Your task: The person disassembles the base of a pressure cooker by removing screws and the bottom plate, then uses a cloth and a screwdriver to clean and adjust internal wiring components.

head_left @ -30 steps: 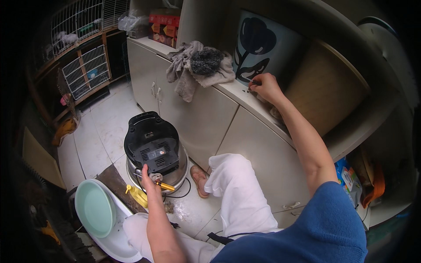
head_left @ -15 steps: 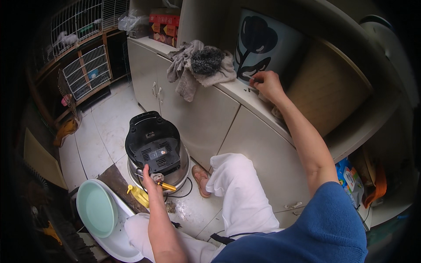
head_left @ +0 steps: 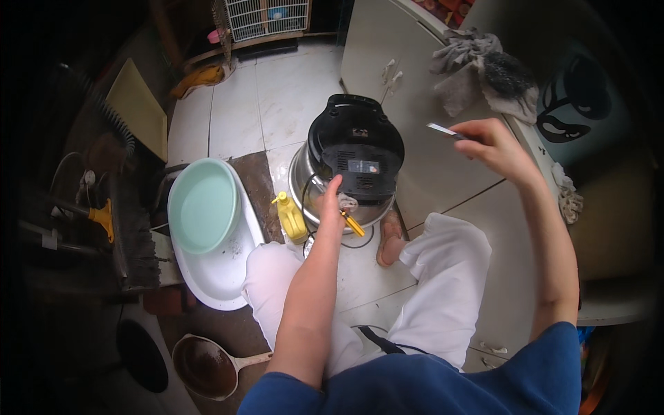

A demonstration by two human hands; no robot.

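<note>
My right hand [head_left: 477,138] pinches a thin tool [head_left: 443,131] with a flat silver end, held in the air right of a black appliance [head_left: 356,131]. The appliance lies tilted, vented panel showing, on a round steel base [head_left: 301,169]. My left hand [head_left: 330,206] is at its lower left edge, closed on a yellow-handled tool [head_left: 353,224] and a crumpled pale cloth [head_left: 347,200]. A black cord [head_left: 353,245] loops on the floor. A yellow jug [head_left: 291,218] stands beside the base.
A mint basin [head_left: 200,207] sits in a white tub [head_left: 225,280] at left, above a pan [head_left: 200,363]. A cabinet [head_left: 373,52] runs along the right, with rags [head_left: 508,83] on top. A wire cage [head_left: 266,17] is at the back.
My right hand has lifted off the cabinet top and moved toward the appliance, now showing the silver-ended tool. The view has swung left. My left hand keeps its grip.
</note>
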